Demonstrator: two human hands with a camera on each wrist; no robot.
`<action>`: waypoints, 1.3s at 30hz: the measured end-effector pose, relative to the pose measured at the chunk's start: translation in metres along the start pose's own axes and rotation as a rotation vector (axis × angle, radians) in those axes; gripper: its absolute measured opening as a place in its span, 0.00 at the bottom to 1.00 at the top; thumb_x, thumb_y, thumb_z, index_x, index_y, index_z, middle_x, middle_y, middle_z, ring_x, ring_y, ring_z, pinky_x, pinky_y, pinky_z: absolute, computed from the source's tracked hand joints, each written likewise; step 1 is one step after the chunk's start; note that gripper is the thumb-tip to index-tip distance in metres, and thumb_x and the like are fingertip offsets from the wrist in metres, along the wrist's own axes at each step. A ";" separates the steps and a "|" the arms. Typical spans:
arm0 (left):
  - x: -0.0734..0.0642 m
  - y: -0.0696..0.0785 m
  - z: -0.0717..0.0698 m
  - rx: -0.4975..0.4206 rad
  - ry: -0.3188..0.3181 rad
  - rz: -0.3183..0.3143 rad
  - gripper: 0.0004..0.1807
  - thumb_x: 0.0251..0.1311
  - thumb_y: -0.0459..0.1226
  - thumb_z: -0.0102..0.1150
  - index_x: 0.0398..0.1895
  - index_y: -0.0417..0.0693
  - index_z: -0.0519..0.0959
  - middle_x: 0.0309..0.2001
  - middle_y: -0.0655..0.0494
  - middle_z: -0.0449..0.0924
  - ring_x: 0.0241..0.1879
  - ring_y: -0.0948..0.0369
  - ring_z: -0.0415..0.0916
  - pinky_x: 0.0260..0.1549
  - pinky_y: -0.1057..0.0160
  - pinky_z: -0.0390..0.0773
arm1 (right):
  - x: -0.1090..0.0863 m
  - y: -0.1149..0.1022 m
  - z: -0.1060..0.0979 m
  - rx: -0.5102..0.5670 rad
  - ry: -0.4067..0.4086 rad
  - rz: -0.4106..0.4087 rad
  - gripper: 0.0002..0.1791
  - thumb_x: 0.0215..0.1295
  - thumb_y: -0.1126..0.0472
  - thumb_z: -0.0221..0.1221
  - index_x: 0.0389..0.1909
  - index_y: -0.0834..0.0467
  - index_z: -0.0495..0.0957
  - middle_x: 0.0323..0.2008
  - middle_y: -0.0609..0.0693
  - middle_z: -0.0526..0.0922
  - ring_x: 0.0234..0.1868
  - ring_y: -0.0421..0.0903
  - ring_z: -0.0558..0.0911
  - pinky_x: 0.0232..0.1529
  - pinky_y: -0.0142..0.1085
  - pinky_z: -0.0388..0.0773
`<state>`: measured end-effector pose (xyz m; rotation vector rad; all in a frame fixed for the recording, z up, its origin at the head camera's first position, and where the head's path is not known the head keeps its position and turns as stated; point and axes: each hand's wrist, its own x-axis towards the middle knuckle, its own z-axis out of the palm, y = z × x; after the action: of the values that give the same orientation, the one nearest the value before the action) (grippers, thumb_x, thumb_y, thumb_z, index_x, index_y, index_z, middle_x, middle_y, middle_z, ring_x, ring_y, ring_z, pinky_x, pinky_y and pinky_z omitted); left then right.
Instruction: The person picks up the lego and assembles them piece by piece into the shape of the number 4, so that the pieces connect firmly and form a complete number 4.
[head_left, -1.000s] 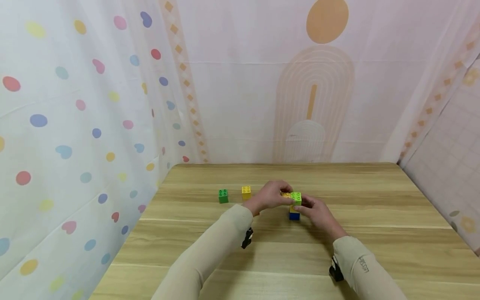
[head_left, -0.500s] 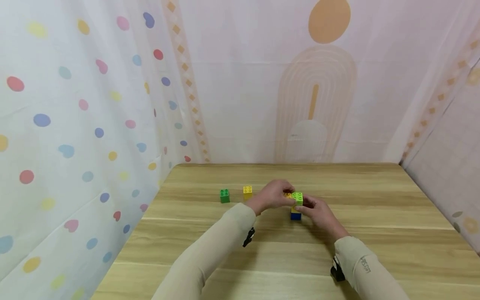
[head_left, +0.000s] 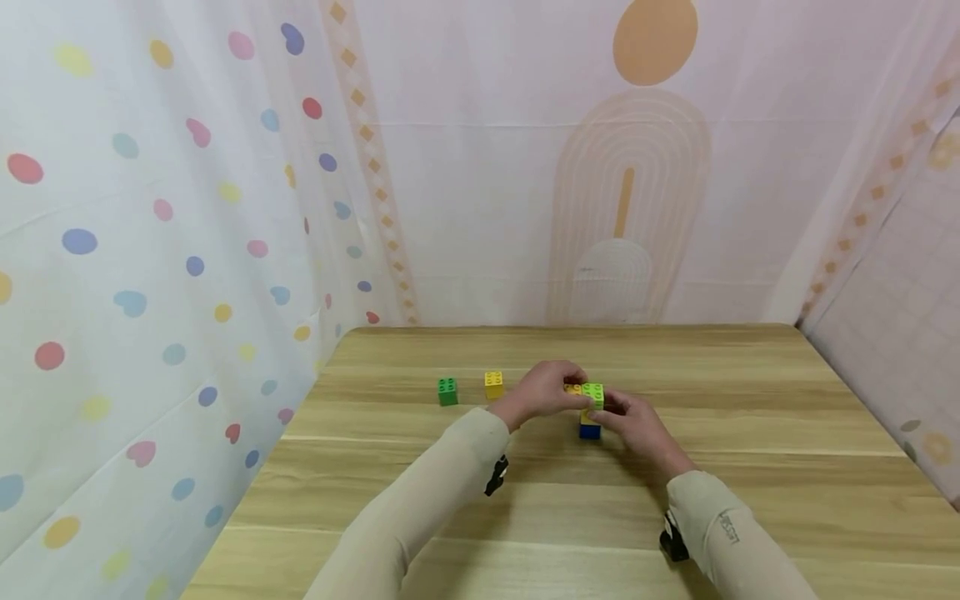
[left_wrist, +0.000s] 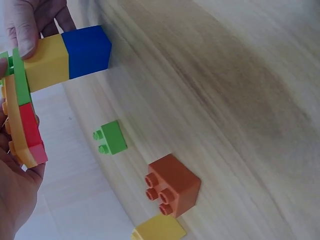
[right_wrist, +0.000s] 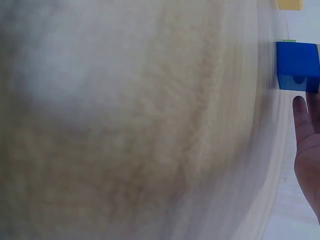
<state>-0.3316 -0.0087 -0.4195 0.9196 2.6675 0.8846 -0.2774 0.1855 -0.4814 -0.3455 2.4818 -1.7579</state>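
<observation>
A stack of toy building bricks stands on the table, held by both hands. Its bottom is a blue brick (left_wrist: 90, 52), with a yellow brick (left_wrist: 47, 62) above it. A light green brick (head_left: 593, 395) tops the yellow one. Out to the left of the stack reach a red brick (left_wrist: 31, 125) and, over it, an orange brick (left_wrist: 19, 122). My left hand (head_left: 543, 390) pinches this overhanging part, its thumb in front and fingers behind. From the right side, my right hand (head_left: 636, 423) grips the stack around the yellow brick; some of its fingers are hidden behind.
To the left sit a loose green brick (head_left: 447, 392) and a loose yellow brick (head_left: 493, 384). Between them and the stack, a brownish-orange brick (left_wrist: 175, 187) is hidden by the left arm in the head view. A patterned curtain (head_left: 480, 167) hangs behind the wooden table (head_left: 570, 525).
</observation>
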 end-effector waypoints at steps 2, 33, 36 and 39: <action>0.001 0.001 0.000 0.013 0.000 0.007 0.17 0.61 0.46 0.69 0.48 0.46 0.83 0.40 0.62 0.81 0.36 0.66 0.73 0.36 0.70 0.74 | 0.001 0.000 0.000 0.001 0.000 0.012 0.27 0.71 0.58 0.60 0.66 0.65 0.71 0.58 0.60 0.78 0.58 0.55 0.77 0.56 0.49 0.74; 0.005 0.000 0.006 0.227 0.010 0.058 0.22 0.61 0.48 0.68 0.55 0.47 0.83 0.46 0.59 0.81 0.39 0.66 0.73 0.39 0.69 0.73 | 0.005 0.006 0.000 -0.027 0.004 0.022 0.28 0.72 0.55 0.59 0.67 0.63 0.70 0.59 0.60 0.77 0.60 0.56 0.75 0.57 0.48 0.74; 0.005 0.000 0.004 0.220 0.005 0.066 0.23 0.60 0.48 0.69 0.55 0.46 0.83 0.46 0.58 0.81 0.38 0.66 0.72 0.37 0.70 0.72 | 0.005 0.004 0.000 -0.039 0.007 0.023 0.28 0.72 0.55 0.59 0.67 0.64 0.70 0.59 0.60 0.77 0.60 0.56 0.75 0.57 0.48 0.74; 0.004 -0.001 0.002 0.201 -0.002 0.067 0.24 0.60 0.49 0.69 0.55 0.46 0.83 0.45 0.58 0.82 0.37 0.67 0.72 0.35 0.70 0.72 | 0.005 0.003 0.001 -0.049 0.003 0.025 0.28 0.72 0.55 0.59 0.67 0.63 0.70 0.59 0.60 0.77 0.60 0.56 0.75 0.57 0.48 0.74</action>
<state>-0.3351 -0.0059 -0.4214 1.0573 2.7772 0.6355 -0.2820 0.1843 -0.4840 -0.3136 2.5240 -1.6916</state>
